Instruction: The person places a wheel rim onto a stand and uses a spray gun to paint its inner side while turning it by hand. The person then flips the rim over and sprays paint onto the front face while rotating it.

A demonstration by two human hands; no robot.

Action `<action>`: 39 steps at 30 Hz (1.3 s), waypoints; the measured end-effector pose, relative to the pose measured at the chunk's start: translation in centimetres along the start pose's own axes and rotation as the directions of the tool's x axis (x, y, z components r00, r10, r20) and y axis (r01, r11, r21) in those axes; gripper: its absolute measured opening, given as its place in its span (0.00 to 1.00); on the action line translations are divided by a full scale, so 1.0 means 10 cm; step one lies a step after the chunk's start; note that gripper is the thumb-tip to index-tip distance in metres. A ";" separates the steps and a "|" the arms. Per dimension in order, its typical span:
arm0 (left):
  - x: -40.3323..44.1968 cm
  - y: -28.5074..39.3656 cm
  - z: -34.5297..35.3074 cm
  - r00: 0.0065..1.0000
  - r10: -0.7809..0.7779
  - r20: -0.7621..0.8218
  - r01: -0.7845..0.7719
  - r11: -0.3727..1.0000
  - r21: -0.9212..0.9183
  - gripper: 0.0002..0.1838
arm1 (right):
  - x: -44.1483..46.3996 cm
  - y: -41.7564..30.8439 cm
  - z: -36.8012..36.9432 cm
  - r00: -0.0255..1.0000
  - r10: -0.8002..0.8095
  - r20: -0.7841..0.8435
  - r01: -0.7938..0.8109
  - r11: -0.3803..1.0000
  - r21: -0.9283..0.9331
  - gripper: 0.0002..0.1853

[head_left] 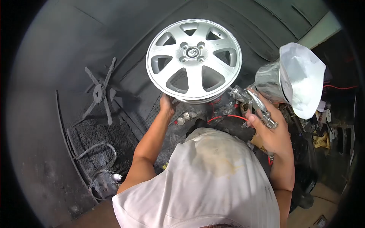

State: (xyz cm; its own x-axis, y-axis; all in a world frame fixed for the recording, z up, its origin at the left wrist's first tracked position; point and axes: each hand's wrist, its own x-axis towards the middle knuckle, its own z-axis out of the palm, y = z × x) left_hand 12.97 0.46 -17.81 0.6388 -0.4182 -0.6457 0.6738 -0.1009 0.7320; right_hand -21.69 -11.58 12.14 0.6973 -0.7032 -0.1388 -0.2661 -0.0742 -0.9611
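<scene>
A silver alloy wheel [194, 78] with several wide spokes and a centre cap faces up in front of me. My left hand [167, 105] grips its lower left edge from beneath, the fingers partly hidden behind the rim. What else bears the wheel cannot be seen. In my right hand [272, 125] is a metal spray gun [254, 102], its nozzle pointed towards the wheel's lower right edge, a small gap apart. The gun's silver-stained cup [268, 79] is tilted, with a white paper cone [306, 78] at its mouth.
A paint-crusted spoked stand [99, 93] stands at the left, above a grey shaggy mat [97, 146] with a hose [110, 146] across it. A red air hose [230, 116] runs below the wheel. Cluttered shelves [330, 125] lie at the right.
</scene>
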 end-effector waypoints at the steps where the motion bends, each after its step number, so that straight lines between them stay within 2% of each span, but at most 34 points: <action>1: 0.03 0.01 -0.01 1.000 -0.008 0.025 0.007 0.999 0.038 0.28 | 0.04 -0.03 0.02 0.999 0.046 0.029 -0.046 0.999 0.002 0.28; 2: 0.06 0.01 -0.04 0.999 -0.018 0.048 0.015 0.997 0.074 0.29 | 0.05 -0.05 0.03 0.994 0.093 0.060 -0.093 0.996 -0.001 0.27; 3: 0.08 -0.02 -0.05 0.999 -0.007 0.044 0.005 0.998 0.056 0.29 | 0.06 0.00 0.08 0.995 0.059 0.079 -0.065 0.995 0.077 0.26; 5: 0.00 -0.13 0.00 1.000 0.010 0.017 -0.010 0.999 0.043 0.29 | 0.05 -0.06 0.10 0.986 0.055 0.159 -0.069 0.994 0.081 0.26; 7: 0.04 -0.32 -0.03 1.000 -0.016 -0.013 0.016 1.000 0.025 0.28 | 0.01 -0.17 0.09 0.939 0.180 0.292 -0.210 0.975 0.073 0.27; 8: 0.12 -0.55 -0.08 1.000 0.026 -0.013 -0.027 0.997 -0.073 0.25 | 0.00 -0.16 0.11 0.938 0.179 0.297 -0.209 0.975 0.071 0.27; 10: 0.01 -0.78 0.01 0.999 0.031 0.033 -0.027 0.993 -0.114 0.21 | -0.02 -0.11 0.16 0.919 0.070 0.387 -0.122 0.986 0.112 0.27; 11: -0.12 -0.88 0.12 0.999 0.015 0.029 -0.011 0.992 -0.126 0.20 | -0.02 -0.11 0.20 0.930 0.006 0.369 -0.040 0.996 0.084 0.27; 12: -0.25 -0.97 0.23 1.000 0.000 0.026 0.004 0.991 -0.137 0.19 | -0.03 -0.09 0.23 0.928 0.002 0.373 -0.036 0.996 0.084 0.27; 14: -0.28 -1.27 0.29 0.998 0.022 0.057 -0.014 0.990 -0.140 0.23 | -0.04 -0.02 0.30 0.960 -0.075 0.269 0.093 0.994 -0.055 0.26; 15: -0.60 -1.11 0.49 1.000 0.023 -0.013 -0.024 0.999 -0.033 0.24 | -0.05 0.03 0.29 0.961 -0.123 0.247 0.147 0.986 -0.081 0.26; 16: -0.56 -1.19 0.41 1.000 0.025 -0.014 -0.025 0.999 -0.034 0.24 | -0.05 0.08 0.29 0.959 -0.170 0.225 0.199 0.974 -0.109 0.27; 18: -0.48 -1.20 0.23 0.960 -0.089 0.266 0.044 0.985 0.168 0.26 | -0.11 0.10 0.22 0.978 -0.125 0.169 0.151 0.977 -0.150 0.27; 19: -0.49 -1.09 0.18 0.966 -0.121 0.227 0.091 0.986 0.138 0.27 | -0.13 0.12 0.19 0.982 -0.114 0.149 0.138 0.977 -0.164 0.27; 20: -0.15 -1.13 -0.08 0.954 -0.144 0.264 0.136 0.990 0.048 0.26 | -0.16 0.13 0.15 0.986 -0.103 0.130 0.126 0.976 -0.177 0.27; 21: 0.22 -1.16 -0.32 0.939 -0.162 0.303 0.183 0.982 -0.042 0.26 | -0.18 0.13 0.15 0.992 -0.098 0.076 0.106 0.988 -0.116 0.27; 22: 0.06 -0.80 -0.21 0.983 -0.100 0.152 0.113 0.990 -0.081 0.24 | -0.18 0.12 0.14 0.996 -0.088 0.023 0.089 0.995 -0.052 0.28; 23: 0.17 -0.64 -0.29 0.981 -0.071 0.180 0.090 0.991 -0.100 0.23 | -0.16 0.12 0.09 0.992 -0.114 0.059 0.120 0.985 -0.121 0.29; 24: 0.07 -0.37 -0.22 0.992 -0.070 0.102 0.080 0.992 -0.096 0.22 | -0.14 0.11 0.09 0.992 -0.115 0.058 0.121 0.985 -0.122 0.29; 26: 0.30 -0.21 -0.35 0.997 -0.061 0.056 0.066 0.992 -0.110 0.19 | -0.13 0.09 0.11 0.997 -0.052 0.052 0.055 0.996 -0.069 0.27; 28: 0.48 -0.27 -0.45 0.994 -0.082 0.070 0.087 0.994 -0.071 0.17 | -0.16 0.05 0.13 0.996 -0.024 0.085 0.024 1.000 0.002 0.26; 29: 0.52 -0.29 -0.44 0.991 -0.107 0.081 0.110 0.993 -0.030 0.15 | -0.17 0.02 0.10 0.988 -0.027 0.151 0.029 1.000 -0.012 0.26; 32: -0.06 -0.39 -0.03 0.987 -0.158 0.024 0.157 0.987 0.014 0.12 | -0.20 -0.03 0.09 0.970 -0.030 0.242 0.037 0.999 -0.024 0.25; 34: -0.12 -0.71 0.10 0.988 -0.153 -0.001 0.153 0.988 -0.012 0.11 | -0.20 -0.04 0.10 0.949 0.009 0.315 -0.020 0.999 0.030 0.26; 36: -0.16 -1.03 0.17 0.949 -0.196 0.248 0.191 0.981 0.042 0.19 | -0.18 -0.03 0.14 0.944 -0.020 0.330 0.006 0.999 0.043 0.26; 38: -0.34 -1.18 0.34 0.919 -0.247 0.306 0.239 0.969 0.066 0.19 | -0.17 0.04 0.18 0.946 -0.132 0.297 0.131 0.991 0.022 0.28; 39: -0.43 -1.19 0.39 0.882 -0.301 0.361 0.285 0.953 0.098 0.19 | -0.18 0.07 0.18 0.944 -0.132 0.304 0.132 0.991 0.020 0.28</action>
State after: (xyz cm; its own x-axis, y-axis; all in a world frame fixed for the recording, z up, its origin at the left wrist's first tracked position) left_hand 0.79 -0.04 -22.93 0.2267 -0.6649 -0.7117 0.7882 -0.3040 0.5351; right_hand -21.92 -9.04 11.33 0.8952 -0.4390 -0.0767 -0.1582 -0.1522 -0.9756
